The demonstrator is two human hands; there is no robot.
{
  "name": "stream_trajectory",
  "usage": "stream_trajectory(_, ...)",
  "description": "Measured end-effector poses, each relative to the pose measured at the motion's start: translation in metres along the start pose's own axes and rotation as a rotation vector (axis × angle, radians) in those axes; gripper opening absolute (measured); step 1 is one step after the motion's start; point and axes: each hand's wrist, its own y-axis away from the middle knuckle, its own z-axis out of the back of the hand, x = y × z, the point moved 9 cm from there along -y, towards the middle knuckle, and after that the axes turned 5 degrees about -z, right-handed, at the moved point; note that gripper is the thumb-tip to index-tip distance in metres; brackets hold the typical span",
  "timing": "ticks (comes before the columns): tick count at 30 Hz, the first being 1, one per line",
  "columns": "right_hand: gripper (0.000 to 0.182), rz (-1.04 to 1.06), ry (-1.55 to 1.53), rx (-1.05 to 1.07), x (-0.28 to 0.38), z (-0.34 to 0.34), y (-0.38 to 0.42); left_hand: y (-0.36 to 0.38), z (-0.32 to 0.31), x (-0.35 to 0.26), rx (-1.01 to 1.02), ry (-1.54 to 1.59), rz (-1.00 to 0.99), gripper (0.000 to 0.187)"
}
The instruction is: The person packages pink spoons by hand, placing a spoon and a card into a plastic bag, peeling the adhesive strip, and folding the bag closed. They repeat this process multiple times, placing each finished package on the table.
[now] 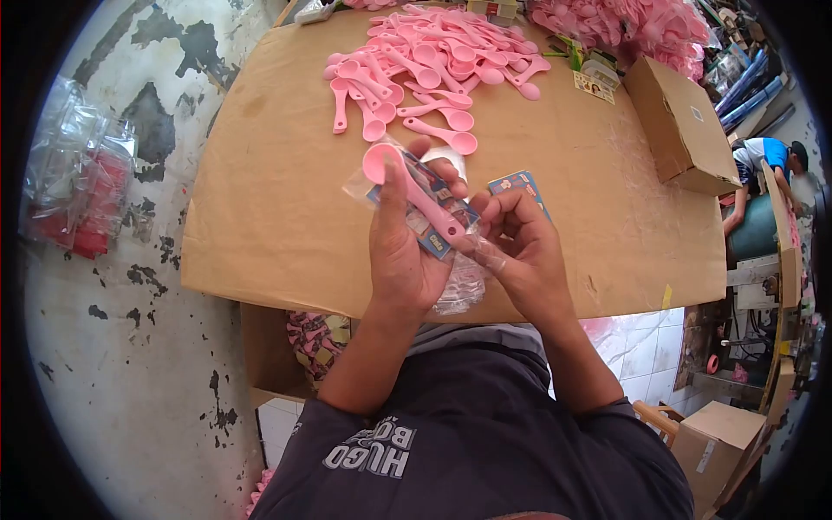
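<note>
My left hand (400, 256) is closed around a pink measuring spoon (426, 204), bowl toward the far left, thumb along it. Behind the spoon lies a blue printed card (435, 243), and clear plastic of a bag (354, 186) shows around both. At the handle end, my right hand (533, 253) pinches the bag's plastic (487, 255) between thumb and fingers. Just below the hands, more clear plastic bags (459, 293) lie at the table's near edge. Another blue card (520, 182) is on the table, partly hidden by my right hand. Something white (446, 160) shows behind my left fingers.
Many loose pink spoons (433, 56) are heaped across the cardboard-covered table (277, 191). Bagged pink items (624, 30) fill the far right, near a cardboard box (680, 126). At right, a person (767, 160) bends over a green container (752, 227). A peeling wall (113, 347) stands left.
</note>
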Motion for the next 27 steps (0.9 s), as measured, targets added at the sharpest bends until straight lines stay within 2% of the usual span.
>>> stream_trajectory(1,0.031,0.071,0.064,-0.052,0.003,0.003,-0.001,0.0,0.003,0.001,0.001,0.003,-0.003,0.049)
stream_trajectory(2,0.043,0.057,0.115,-0.064,0.001,0.005,-0.001,-0.001,0.004,0.004,0.022,0.033,0.028,0.046)
stream_trajectory(3,0.043,0.058,0.116,-0.057,0.002,0.004,0.0,-0.001,0.004,0.006,0.043,0.061,0.058,0.044)
stream_trajectory(5,0.052,0.336,0.287,-0.169,0.031,0.005,0.008,-0.002,0.007,0.004,0.032,0.078,0.075,0.042)
stream_trajectory(6,0.052,0.334,0.284,-0.162,0.034,0.007,0.009,-0.002,0.009,0.004,0.024,0.096,0.101,0.041)
stream_trajectory(8,0.05,0.745,0.647,-0.075,0.067,-0.006,0.03,-0.005,0.016,0.0,0.005,0.089,0.108,0.039)
stream_trajectory(9,0.05,0.748,0.645,-0.07,0.067,-0.001,0.029,-0.007,0.018,-0.003,-0.009,0.084,0.12,0.038)
stream_trajectory(11,0.037,0.745,0.46,-0.255,0.069,0.026,0.03,-0.01,0.014,-0.008,-0.017,0.073,0.149,0.039)
stream_trajectory(12,0.037,0.653,0.412,-0.32,0.074,0.032,0.026,-0.009,0.01,-0.008,-0.025,0.064,0.186,0.041)
stream_trajectory(13,0.037,0.652,0.415,-0.322,0.078,0.034,0.024,-0.008,0.007,-0.009,-0.025,0.066,0.189,0.041)
stream_trajectory(15,0.046,0.681,0.985,-0.237,0.08,0.014,0.016,-0.003,-0.007,0.0,0.06,0.077,0.298,0.046)
stream_trajectory(16,0.047,0.715,1.053,-0.186,0.08,0.002,0.015,-0.001,-0.009,0.002,0.062,0.078,0.305,0.046)
stream_trajectory(18,0.044,0.735,1.055,-0.114,0.077,-0.012,0.014,0.007,-0.016,0.015,0.106,0.058,0.401,0.057)
stream_trajectory(21,0.038,0.795,0.969,-0.005,0.077,-0.023,0.012,0.016,-0.021,0.02,0.21,-0.012,0.469,0.057)
stream_trajectory(23,0.036,0.764,0.659,0.042,0.086,-0.016,0.011,0.014,-0.017,0.019,0.195,0.037,0.476,0.061)
stream_trajectory(24,0.036,0.71,0.535,0.088,0.086,-0.008,0.007,0.01,-0.009,0.011,0.162,0.016,0.423,0.062)
stream_trajectory(25,0.036,0.741,0.423,0.106,0.091,-0.004,0.008,0.005,-0.003,0.004,0.131,-0.004,0.374,0.063)
stream_trajectory(27,0.041,0.34,0.157,-0.039,0.069,0.018,0.006,0.001,-0.004,-0.002,0.156,-0.035,0.343,0.065)
